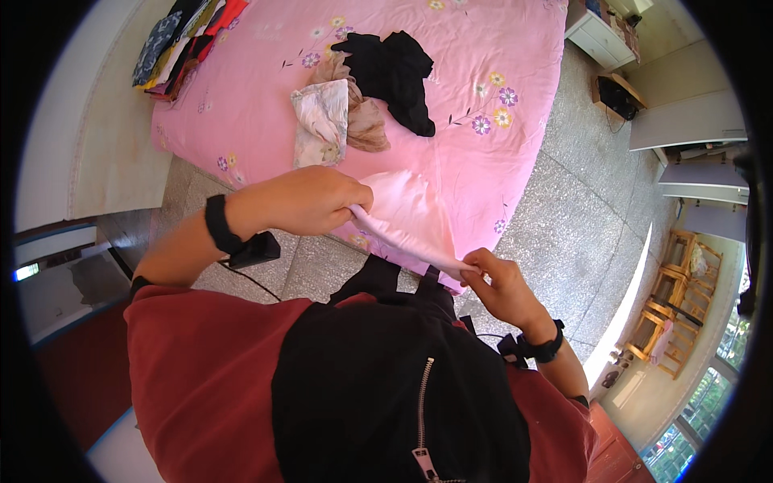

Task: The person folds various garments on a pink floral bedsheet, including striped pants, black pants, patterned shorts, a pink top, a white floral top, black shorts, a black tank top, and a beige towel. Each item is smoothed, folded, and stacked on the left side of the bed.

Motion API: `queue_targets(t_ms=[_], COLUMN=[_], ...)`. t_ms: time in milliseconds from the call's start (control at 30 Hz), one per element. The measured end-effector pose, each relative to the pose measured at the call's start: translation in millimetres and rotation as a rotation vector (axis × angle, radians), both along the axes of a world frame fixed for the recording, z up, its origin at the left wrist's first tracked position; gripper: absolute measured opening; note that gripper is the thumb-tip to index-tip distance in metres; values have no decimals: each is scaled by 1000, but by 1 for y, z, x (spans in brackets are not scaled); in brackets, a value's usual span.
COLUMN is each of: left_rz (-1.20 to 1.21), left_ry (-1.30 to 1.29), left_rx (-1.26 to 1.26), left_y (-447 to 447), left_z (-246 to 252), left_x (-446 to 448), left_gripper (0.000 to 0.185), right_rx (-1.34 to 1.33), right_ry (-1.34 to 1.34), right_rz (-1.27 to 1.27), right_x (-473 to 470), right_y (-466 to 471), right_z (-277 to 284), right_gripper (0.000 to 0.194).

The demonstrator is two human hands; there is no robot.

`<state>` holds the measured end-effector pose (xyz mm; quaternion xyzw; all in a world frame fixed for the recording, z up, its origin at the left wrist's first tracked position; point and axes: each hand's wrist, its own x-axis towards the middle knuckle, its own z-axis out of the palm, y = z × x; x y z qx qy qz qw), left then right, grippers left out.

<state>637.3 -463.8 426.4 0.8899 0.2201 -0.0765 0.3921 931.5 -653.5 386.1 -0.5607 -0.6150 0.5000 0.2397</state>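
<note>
Between my two hands a pale pink cloth (410, 208) is stretched along its near edge, its far part lying over the bed. My left hand (320, 200) grips one end of that edge, and my right hand (500, 282) pinches the other end. Beyond the cloth, on the pink floral bedsheet (477, 163), lie a folded pale patterned cloth (321, 124), a crumpled brown sheer cloth (367, 125) and a bunched black garment (392, 78). Both wrists wear black bands with small devices on them.
A stack of folded clothes (175, 45) sits at the bed's far left corner. The bed's near edge runs just before my legs. To the right are a speckled tile floor (567, 211), a white cabinet (601, 39), an open box (616, 99) and wooden chairs (670, 302).
</note>
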Motion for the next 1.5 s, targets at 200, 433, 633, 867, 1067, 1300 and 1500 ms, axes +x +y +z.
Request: queue_targets(t_ms=[200, 433, 633, 867, 1067, 1300, 1500], left_rz=[-127, -50, 82, 120, 773, 1407, 1575], left_ry=[-88, -183, -231, -180, -55, -210, -293], left_rx=[-19, 15, 96, 123, -85, -878, -1145], left_y=[101, 181, 158, 48, -41, -109, -102], left_z=[-26, -199, -278, -323, -406, -427, -415], left_x=[39, 132, 123, -1, -36, 11, 31], left_gripper=[17, 16, 18, 23, 41, 54, 45], right_rx=[-238, -226, -65, 126, -111, -158, -339], right_ry=[300, 97, -162, -223, -231, -259, -79], right_rz=[-287, -493, -607, -423, -181, -387, -516], right_x=[19, 70, 60, -49, -96, -61, -34], right_y=[50, 131, 118, 10, -36, -76, -129], right_z=[-26, -168, -230, -274, -331, -344, -343], right_gripper=[12, 16, 14, 10, 11, 16, 19])
